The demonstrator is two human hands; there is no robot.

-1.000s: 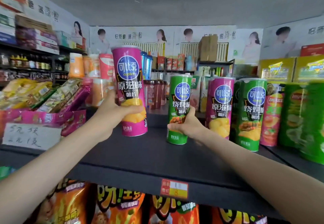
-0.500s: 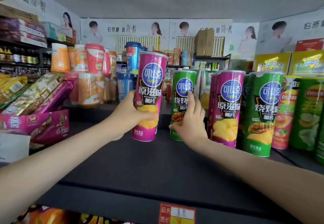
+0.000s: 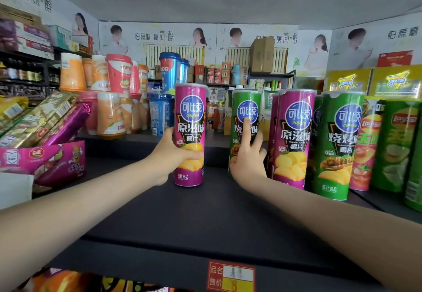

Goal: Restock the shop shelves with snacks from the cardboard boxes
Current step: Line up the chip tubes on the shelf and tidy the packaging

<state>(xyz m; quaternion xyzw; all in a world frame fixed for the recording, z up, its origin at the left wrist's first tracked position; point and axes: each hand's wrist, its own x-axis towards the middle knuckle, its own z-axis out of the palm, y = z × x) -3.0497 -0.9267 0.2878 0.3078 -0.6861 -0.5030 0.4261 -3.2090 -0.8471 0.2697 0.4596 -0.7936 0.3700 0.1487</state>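
Note:
My left hand (image 3: 170,154) grips a tall pink chip can (image 3: 190,118), upright with its base on or just above the black shelf (image 3: 205,218). To its right stands a green chip can (image 3: 245,109) on the shelf. My right hand (image 3: 250,157) rests against the green can's front with fingers straight and spread. Right of that hand stand another pink can (image 3: 293,136) and a green can (image 3: 338,145) in the same row.
Lay's chip cans (image 3: 392,145) fill the shelf's right end. A pink display box of snack bars (image 3: 43,154) sits at the left. Stacked drink cups (image 3: 114,100) stand behind on the far side. A red price label (image 3: 230,275) marks the shelf's front edge.
My left hand has lowered the pink can toward the shelf and moved it further back. My right hand released its hold on the green can and now touches it with straight fingers.

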